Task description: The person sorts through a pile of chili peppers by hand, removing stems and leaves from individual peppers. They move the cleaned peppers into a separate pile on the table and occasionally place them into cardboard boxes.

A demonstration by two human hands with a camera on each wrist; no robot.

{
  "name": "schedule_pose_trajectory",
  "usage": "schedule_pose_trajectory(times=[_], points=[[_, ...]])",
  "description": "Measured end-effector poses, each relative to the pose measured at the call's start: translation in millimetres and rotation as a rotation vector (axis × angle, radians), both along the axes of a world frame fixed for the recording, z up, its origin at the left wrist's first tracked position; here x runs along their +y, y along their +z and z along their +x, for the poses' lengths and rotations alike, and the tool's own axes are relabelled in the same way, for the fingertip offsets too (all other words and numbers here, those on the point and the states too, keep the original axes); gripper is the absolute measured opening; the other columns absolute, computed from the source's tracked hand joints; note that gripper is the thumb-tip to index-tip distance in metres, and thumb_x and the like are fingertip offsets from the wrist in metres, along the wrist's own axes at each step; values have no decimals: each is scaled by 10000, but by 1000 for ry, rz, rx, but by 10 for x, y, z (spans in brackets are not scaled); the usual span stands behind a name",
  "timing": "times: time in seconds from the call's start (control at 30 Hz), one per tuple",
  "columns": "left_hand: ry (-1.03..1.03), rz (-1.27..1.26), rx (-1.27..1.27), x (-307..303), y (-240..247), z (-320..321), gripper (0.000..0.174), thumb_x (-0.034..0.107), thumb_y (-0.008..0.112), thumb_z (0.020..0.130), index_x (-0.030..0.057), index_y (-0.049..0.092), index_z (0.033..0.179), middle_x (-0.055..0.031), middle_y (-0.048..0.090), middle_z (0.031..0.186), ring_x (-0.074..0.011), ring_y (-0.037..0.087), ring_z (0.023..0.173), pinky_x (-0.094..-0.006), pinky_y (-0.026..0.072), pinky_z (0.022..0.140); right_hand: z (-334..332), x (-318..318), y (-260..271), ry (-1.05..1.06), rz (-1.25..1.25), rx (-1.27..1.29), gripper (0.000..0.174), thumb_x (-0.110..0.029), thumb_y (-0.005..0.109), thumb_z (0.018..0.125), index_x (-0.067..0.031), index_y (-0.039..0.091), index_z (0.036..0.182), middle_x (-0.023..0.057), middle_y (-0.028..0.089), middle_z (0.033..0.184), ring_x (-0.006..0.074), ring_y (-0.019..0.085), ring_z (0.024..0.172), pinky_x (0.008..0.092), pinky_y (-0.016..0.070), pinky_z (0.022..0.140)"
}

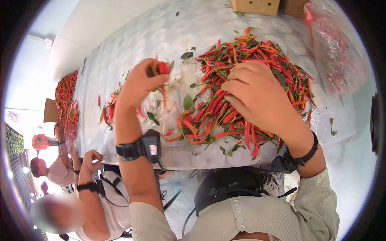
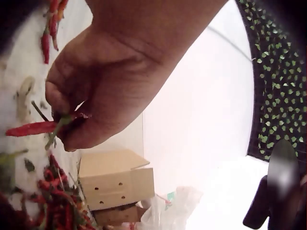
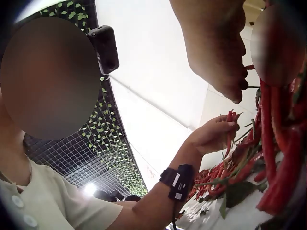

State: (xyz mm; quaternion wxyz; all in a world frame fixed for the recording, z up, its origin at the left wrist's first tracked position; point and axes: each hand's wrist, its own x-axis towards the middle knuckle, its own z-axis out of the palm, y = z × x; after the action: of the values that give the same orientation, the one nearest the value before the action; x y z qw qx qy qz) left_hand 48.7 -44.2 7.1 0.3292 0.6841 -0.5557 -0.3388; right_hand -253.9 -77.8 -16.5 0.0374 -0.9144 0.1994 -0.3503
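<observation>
My left hand (image 1: 138, 82) is raised over the table and grips a few red chili peppers (image 1: 163, 68). In the left wrist view, one red chili pepper (image 2: 31, 128) with a green stem sticks out past the curled fingertips. My right hand (image 1: 257, 94) reaches over a large pile of red chili peppers (image 1: 225, 116) mixed with green leaves. Its bent fingers touch the top of the pile, and the palm hides what lies beneath. I cannot tell whether they pinch a pepper.
A smaller group of chili peppers (image 1: 107, 112) lies left of my left hand, with loose leaves (image 1: 188, 102) between. Farther left are another long heap of peppers (image 1: 67, 100) and other people (image 1: 106, 193). A cardboard box (image 1: 257, 6) and a plastic bag (image 1: 337, 52) stand at the far side.
</observation>
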Motion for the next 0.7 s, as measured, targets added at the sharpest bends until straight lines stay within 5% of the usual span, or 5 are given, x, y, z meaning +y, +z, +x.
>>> schedule_pose_trajectory(times=[0.13,0.23,0.33,0.47,0.7], points=[[303,-59,-418,289,163,555,371,148,774,760,-18,654,1070,-68,658,865,-151,602,777,-303,498,725,-56,7,28,-32,94,64,225,-100,748,767,-74,668,976,75,639,1019,287,596,1059,427,455,960],[540,-466,-1513,539,91,679,418,175,782,753,-13,647,1101,-107,659,936,-188,616,779,-323,515,715,-47,-32,51,-92,-26,-23,202,-108,730,766,-51,674,952,89,643,957,281,613,979,415,479,889],[350,-146,-786,777,127,303,511,202,808,769,39,605,1209,-101,657,1059,-208,647,888,-312,517,740,-60,-51,57,-82,67,-35,214,-101,730,769,-38,664,962,96,641,969,296,609,974,425,481,891],[-49,135,-224,1076,19,-400,680,263,861,700,44,571,1275,-106,632,1051,-227,633,910,-346,526,744,-90,-56,47,-71,129,-34,255,-120,734,785,-38,656,1014,112,644,1017,321,609,990,420,499,869],[-253,-87,-463,870,-189,-1009,671,193,819,681,54,541,1275,-153,576,1043,-279,606,883,-378,504,771,-244,-159,175,0,277,-30,315,-169,725,818,-38,650,1095,140,639,1066,336,621,991,381,506,854]])
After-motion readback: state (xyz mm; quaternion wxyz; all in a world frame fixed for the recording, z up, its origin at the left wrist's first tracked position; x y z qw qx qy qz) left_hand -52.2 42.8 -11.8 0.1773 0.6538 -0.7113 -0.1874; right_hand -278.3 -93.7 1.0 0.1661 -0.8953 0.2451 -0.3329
